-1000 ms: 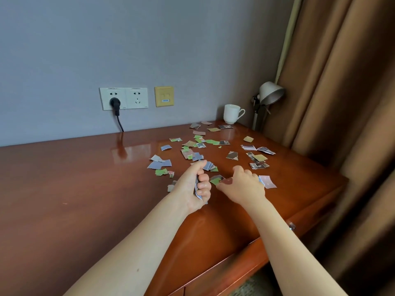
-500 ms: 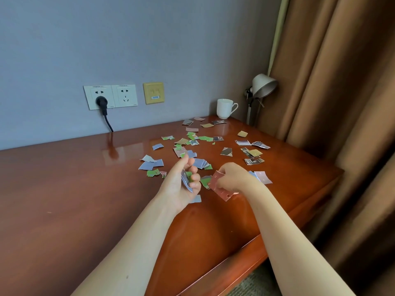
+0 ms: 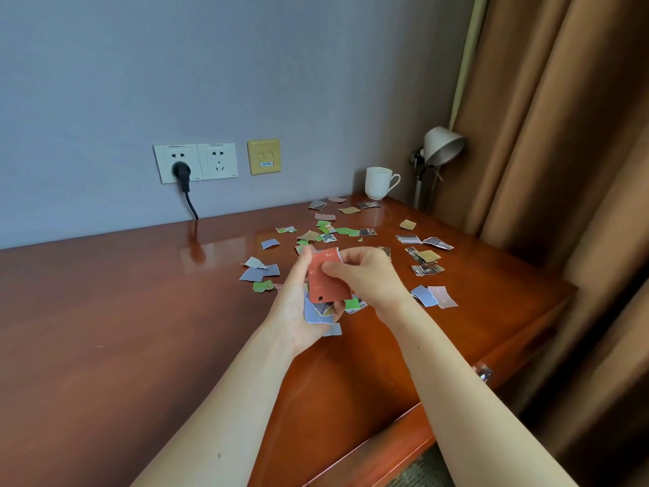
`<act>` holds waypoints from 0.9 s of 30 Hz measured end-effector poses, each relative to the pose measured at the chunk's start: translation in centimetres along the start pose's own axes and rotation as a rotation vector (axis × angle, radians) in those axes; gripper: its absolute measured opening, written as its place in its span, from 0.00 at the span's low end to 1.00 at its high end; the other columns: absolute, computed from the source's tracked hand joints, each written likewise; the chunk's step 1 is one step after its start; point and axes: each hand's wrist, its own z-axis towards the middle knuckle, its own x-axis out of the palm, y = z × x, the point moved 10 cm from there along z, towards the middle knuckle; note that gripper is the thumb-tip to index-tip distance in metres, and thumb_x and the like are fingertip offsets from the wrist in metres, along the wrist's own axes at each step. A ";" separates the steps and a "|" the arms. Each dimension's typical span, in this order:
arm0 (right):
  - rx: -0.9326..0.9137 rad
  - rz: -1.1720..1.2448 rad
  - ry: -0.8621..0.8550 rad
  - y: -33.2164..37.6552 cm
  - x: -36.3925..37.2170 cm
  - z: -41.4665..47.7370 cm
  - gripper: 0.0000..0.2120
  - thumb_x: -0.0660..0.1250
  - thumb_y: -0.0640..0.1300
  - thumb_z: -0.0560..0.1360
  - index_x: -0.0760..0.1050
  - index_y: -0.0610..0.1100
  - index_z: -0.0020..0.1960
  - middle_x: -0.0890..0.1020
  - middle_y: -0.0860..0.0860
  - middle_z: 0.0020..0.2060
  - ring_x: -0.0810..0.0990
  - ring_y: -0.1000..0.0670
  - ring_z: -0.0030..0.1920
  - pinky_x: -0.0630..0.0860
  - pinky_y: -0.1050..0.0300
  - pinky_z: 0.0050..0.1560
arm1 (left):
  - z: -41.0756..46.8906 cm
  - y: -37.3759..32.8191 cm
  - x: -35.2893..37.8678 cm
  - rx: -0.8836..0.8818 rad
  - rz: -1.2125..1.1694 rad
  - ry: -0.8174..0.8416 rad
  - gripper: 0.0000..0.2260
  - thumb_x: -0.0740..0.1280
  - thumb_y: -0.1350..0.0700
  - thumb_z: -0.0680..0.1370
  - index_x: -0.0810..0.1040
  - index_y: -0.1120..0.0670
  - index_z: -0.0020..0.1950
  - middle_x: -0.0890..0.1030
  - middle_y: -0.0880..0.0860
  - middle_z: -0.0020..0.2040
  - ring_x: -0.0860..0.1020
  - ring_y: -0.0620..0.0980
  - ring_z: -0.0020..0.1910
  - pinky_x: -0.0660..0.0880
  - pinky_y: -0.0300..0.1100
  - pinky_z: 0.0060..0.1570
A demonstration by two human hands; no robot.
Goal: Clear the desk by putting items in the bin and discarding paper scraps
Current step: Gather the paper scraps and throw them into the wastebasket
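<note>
A glossy red-brown tabletop (image 3: 105,328) is strewn at its far right with torn paper scraps (image 3: 337,230) in green, blue-grey and tan. Above it, a ragged red scrap (image 3: 325,275) with a punched hole is pinched in the grip of the right hand (image 3: 368,275), against a blue-grey wad (image 3: 316,316) clasped in the grip of the left hand (image 3: 295,307).

Two hands mid-frame: left hand (image 3: 293,305), right hand (image 3: 372,275). One red scrap (image 3: 328,281). Paper scraps (image 3: 260,273) on one table (image 3: 105,328): around thirty, overlaps block an exact count. Upper right: one mug (image 3: 377,182), one lamp (image 3: 440,145). Two white sockets (image 3: 196,163), one yellow plate (image 3: 264,157), one plug (image 3: 181,170).
</note>
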 end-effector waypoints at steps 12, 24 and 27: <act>0.187 -0.868 -0.023 -4.9 -1.6 2.1 0.27 0.69 0.56 0.73 0.70 0.48 0.68 0.77 0.48 0.60 0.76 0.47 0.58 0.79 0.50 0.54 | 0.2 -0.8 -0.8 0.064 -0.142 -0.010 0.12 0.62 0.56 0.81 0.77 0.57 0.62 0.83 0.60 0.54 0.82 0.56 0.52 0.79 0.47 0.50; 0.264 -0.804 0.183 -6.2 0.7 3.3 0.23 0.73 0.39 0.70 0.75 0.42 0.64 0.79 0.46 0.50 0.77 0.48 0.49 0.75 0.60 0.41 | 0.3 -0.9 -1.6 0.074 -0.099 -0.119 0.12 0.62 0.57 0.81 0.78 0.55 0.63 0.81 0.57 0.45 0.79 0.51 0.40 0.79 0.46 0.45; 0.281 -0.823 0.216 -6.2 0.7 3.6 0.26 0.74 0.42 0.70 0.74 0.42 0.66 0.78 0.45 0.56 0.77 0.46 0.55 0.78 0.58 0.49 | 0.1 -0.8 -1.4 0.054 -0.147 -0.085 0.13 0.60 0.57 0.81 0.78 0.55 0.63 0.80 0.56 0.41 0.76 0.49 0.35 0.76 0.42 0.41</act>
